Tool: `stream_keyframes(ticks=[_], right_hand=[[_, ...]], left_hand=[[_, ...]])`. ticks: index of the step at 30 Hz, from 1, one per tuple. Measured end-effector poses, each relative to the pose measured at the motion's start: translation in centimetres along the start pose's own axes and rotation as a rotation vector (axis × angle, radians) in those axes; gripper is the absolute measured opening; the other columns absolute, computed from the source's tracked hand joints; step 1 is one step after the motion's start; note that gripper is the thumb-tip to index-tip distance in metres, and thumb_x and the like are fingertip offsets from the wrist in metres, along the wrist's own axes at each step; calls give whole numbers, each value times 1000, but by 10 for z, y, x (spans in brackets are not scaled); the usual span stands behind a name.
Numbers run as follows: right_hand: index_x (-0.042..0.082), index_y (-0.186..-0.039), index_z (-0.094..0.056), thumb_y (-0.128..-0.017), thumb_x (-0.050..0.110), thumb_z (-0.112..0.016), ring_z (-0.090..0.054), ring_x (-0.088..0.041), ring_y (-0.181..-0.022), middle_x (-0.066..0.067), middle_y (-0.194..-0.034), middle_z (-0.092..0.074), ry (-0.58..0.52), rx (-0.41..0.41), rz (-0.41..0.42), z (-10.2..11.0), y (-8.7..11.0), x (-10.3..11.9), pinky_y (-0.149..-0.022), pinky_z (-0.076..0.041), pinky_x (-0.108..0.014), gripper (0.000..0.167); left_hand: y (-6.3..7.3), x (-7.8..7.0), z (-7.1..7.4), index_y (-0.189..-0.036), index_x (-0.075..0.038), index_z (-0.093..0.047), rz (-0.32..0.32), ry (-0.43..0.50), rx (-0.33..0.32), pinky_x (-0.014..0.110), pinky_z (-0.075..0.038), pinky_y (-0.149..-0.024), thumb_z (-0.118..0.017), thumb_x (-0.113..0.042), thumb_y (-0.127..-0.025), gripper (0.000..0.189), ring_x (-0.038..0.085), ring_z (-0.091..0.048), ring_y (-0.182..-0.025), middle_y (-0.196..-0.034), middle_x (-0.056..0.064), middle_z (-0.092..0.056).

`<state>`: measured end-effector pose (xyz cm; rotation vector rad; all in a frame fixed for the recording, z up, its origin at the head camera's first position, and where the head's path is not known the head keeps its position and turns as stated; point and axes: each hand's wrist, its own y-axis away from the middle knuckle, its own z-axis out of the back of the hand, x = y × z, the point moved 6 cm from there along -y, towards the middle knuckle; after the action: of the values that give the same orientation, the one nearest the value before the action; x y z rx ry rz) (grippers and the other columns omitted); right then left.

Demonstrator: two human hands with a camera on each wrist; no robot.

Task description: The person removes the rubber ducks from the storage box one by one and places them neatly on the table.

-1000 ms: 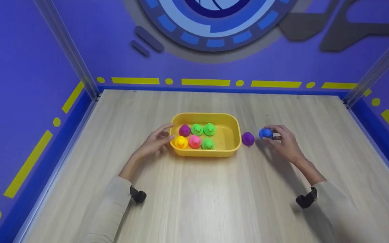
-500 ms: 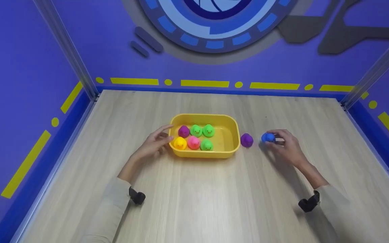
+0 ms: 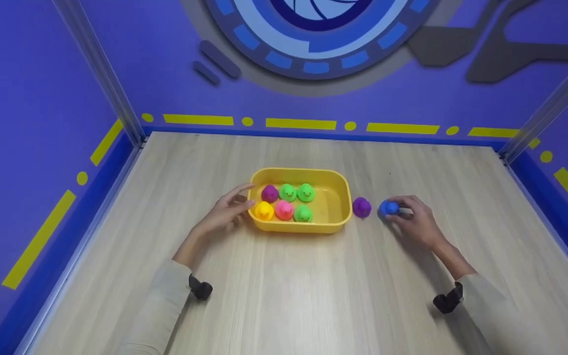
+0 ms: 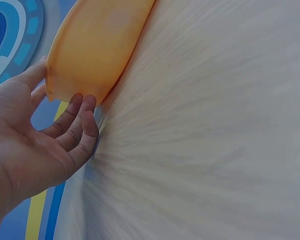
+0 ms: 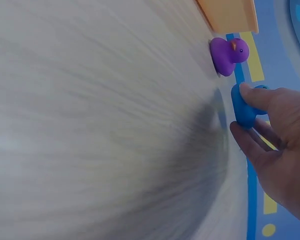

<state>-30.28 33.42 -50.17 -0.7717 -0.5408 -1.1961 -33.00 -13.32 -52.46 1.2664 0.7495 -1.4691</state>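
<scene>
Pale wood-grain tabletop (image 3: pixel 284 286); blue-purple walls (image 3: pixel 22 98), yellow dashes (image 3: pixel 301 124) along base; metal posts (image 3: pixel 97 64) at back corners.

The head view looks forward and down from above the wood-grain tabletop (image 3: pixel 284 286), widest of the three, reaching the back wall (image 3: pixel 284 101). Both wrist views sit close and turned sideways: one faces past the left hand (image 4: pixel 40 140) to the yellow tray (image 4: pixel 92 55), the other past the right hand (image 5: pixel 290 155), sharing with the head view the purple rubber duck (image 5: pixel 224 56) beside that tray.
</scene>
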Motion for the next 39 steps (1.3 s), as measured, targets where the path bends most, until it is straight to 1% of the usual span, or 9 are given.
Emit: stream_keyframes(ticks=[3,6,9,13,18,22,27,33,39], right_hand=[[-3,-124,-64,-90,-1,-74,-62,-44,-121,-24,-124,-59,13,2,-3,-2,-1,-2,-100,-52,-54,36],[-4,-124,-65,-90,-2,-75,-63,-43,-120,-23,-123,-59,20,18,-5,-6,-3,-4,-100,-52,-51,36],[-5,-124,-64,-89,-2,-75,-63,-43,-119,-24,-123,-59,12,39,0,-12,-5,-5,-100,-53,-48,38],[-6,-124,-65,-87,-1,-77,-65,-43,-115,-25,-122,-60,27,40,10,-15,-9,-5,-98,-54,-47,39],[-2,-125,-67,-90,4,-77,-65,-37,-115,-22,-123,-61,65,67,-19,-16,-12,-8,-100,-54,-49,37],[1,-126,-67,-92,10,-76,-63,-35,-117,-20,-126,-60,83,92,-51,-17,-15,-10,-103,-52,-52,37],[0,-127,-66,-93,11,-75,-59,-36,-122,-20,-129,-60,90,114,-63,-18,-17,-11,-109,-48,-54,37],[0,-129,-65,-92,10,-76,-58,-37,-123,-21,-130,-60,95,126,-60,-18,-17,-12,-110,-46,-56,39],[-5,-144,-49,-90,8,-78,-61,-45,-122,-28,-132,-60,60,137,-35,-13,-17,-10,-106,-49,-59,63]], left_hand=[[-1,-1,-3,-152,-36,-46,-3,4,11,29,-54,-77,-65,-46,-99,57,25,-59,-100,-134,12,-52],[-1,-1,-3,-152,-34,-45,3,20,16,29,-53,-77,-65,-43,-100,57,26,-58,-100,-133,12,-51],[0,-1,-1,-154,-28,-44,-14,6,9,29,-52,-75,-64,-39,-101,57,27,-57,-101,-132,14,-52],[1,-3,3,-155,-26,-43,-35,-36,4,29,-53,-75,-63,-37,-102,58,28,-58,-102,-133,15,-53],[1,-1,2,-154,-31,-44,-13,-37,6,29,-55,-76,-64,-42,-100,58,26,-58,-101,-134,13,-53],[0,-1,2,-153,-33,-45,-3,-32,13,29,-55,-77,-65,-45,-99,58,25,-59,-101,-134,12,-53],[-1,0,3,-153,-32,-44,-2,-41,13,29,-54,-76,-65,-46,-99,60,25,-60,-99,-135,14,-54],[-2,1,4,-154,-31,-44,-4,-31,14,29,-53,-76,-64,-42,-101,58,25,-60,-100,-134,14,-54],[-2,-4,1,-155,-28,-42,-29,-46,24,29,-54,-75,-63,-38,-102,58,27,-61,-99,-133,15,-55]])
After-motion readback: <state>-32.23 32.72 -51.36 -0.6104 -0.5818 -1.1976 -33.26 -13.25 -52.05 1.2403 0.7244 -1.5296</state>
